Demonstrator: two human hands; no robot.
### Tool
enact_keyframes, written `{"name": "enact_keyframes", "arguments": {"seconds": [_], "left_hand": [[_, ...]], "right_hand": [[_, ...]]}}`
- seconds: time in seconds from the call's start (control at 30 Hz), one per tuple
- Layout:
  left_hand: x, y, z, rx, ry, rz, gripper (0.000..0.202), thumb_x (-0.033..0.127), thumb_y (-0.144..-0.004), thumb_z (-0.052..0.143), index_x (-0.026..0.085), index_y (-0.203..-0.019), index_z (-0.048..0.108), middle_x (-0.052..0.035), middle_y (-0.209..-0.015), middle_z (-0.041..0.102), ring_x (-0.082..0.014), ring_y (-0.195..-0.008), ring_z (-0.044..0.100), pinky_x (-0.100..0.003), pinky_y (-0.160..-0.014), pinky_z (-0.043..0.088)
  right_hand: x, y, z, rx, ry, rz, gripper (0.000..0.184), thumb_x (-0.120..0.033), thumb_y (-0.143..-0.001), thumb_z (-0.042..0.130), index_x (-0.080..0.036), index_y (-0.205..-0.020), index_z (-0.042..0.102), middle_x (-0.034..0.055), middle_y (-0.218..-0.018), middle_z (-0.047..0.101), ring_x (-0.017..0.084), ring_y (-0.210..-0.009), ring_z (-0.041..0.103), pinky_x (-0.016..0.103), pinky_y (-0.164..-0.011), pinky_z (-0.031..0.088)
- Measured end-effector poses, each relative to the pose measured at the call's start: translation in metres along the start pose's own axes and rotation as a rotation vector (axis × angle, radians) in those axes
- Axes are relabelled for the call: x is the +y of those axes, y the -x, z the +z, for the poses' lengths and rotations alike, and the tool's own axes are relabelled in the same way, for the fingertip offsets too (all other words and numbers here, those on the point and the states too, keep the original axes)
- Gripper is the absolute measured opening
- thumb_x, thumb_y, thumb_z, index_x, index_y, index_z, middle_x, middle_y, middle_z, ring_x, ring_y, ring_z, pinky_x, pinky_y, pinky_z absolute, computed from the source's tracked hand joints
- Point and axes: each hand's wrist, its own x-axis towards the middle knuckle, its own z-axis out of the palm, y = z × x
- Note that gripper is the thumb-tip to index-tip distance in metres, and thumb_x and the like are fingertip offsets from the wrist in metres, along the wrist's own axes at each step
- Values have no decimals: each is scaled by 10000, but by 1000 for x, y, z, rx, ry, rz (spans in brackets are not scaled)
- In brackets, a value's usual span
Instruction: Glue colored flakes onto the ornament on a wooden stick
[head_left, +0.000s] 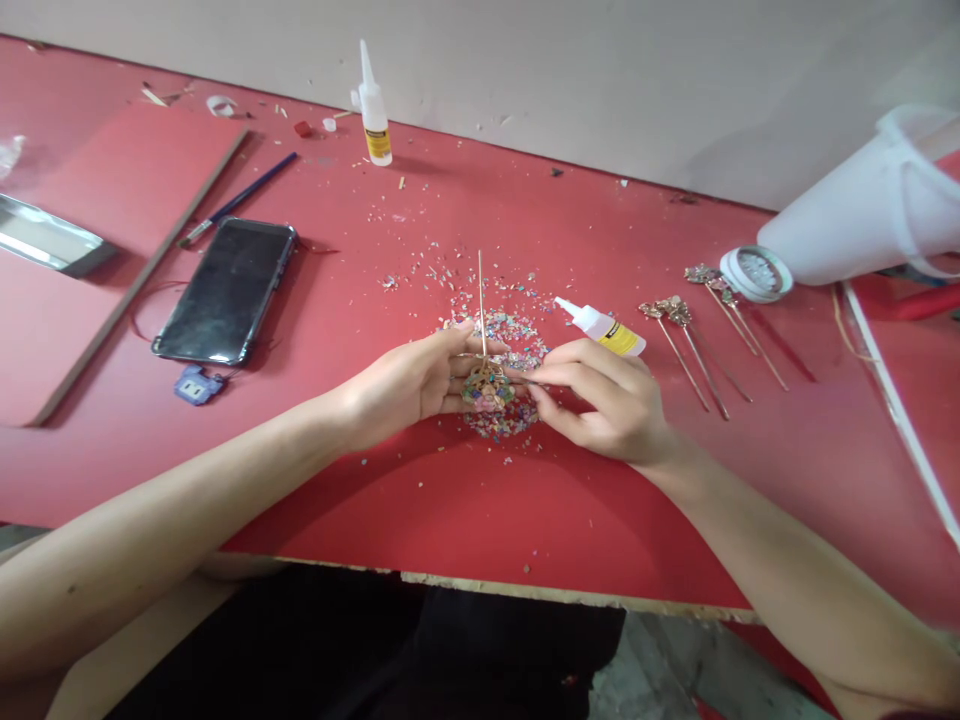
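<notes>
My left hand (431,375) is closed around a gold hairpin (487,385), its ornate head resting on my fingers and its stick pointing away from me. Pink, green and gold pieces cover the ornate head. In my right hand (600,395) a thin dark tool (525,379) is pinched, its tip at the hairpin's head; I cannot tell its exact kind. Beneath both hands lies a pile of small coloured chips (506,425) on the red table. A glue bottle (604,328) with a yellow label lies on its side just beyond my right hand.
Several finished-looking hairpins (686,330) lie to the right, near a white container (832,225) on its side. Another glue bottle (375,120) stands at the back. Leftward are a phone (229,290), a paintbrush (240,200), a wooden strip (142,280) and a shallow box (49,235).
</notes>
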Motion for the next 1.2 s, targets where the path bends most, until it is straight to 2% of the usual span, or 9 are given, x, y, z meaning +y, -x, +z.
{"name": "enact_keyframes", "arguments": {"seconds": [0.2,0.57,0.8,1.0,1.2], "left_hand": [[-1,0,-1,-2,-12,-2,392,445,-921,394,143,-1072,593,-96,-1093,648,-184,-912,611,-339,-894,422],[-3,0,1,-31,-11,-22,419,484,-912,395,149,-1067,593,-109,-1098,639,-196,-930,609,-367,-913,417],[-7,1,1,-58,-8,-24,430,482,-917,393,156,-1128,579,-94,-1058,657,-180,-913,609,-348,-905,421],[-10,0,-2,-110,-52,8,436,496,-913,393,172,-1126,591,-87,-1083,655,-185,-950,602,-346,-921,408],[-10,0,-1,-99,-77,13,430,486,-920,382,170,-1114,600,-87,-1071,660,-197,-974,602,-358,-937,406]], "right_hand": [[0,0,1,14,47,-1,224,-129,-784,605,-212,-991,582,18,-856,632,121,-737,612,239,-608,494],[-14,-4,5,6,-28,23,217,-126,-806,587,-206,-1007,589,25,-909,633,119,-786,621,243,-679,518],[-21,-13,3,-74,41,-19,147,-136,-821,572,-188,-954,605,25,-890,636,117,-776,616,235,-663,502],[-24,-14,4,-89,87,-46,141,-146,-837,556,-192,-961,604,19,-897,637,129,-807,619,252,-696,505],[-26,-17,3,-129,144,-58,112,-160,-863,526,-192,-930,610,13,-868,646,124,-797,614,251,-694,498]]}}
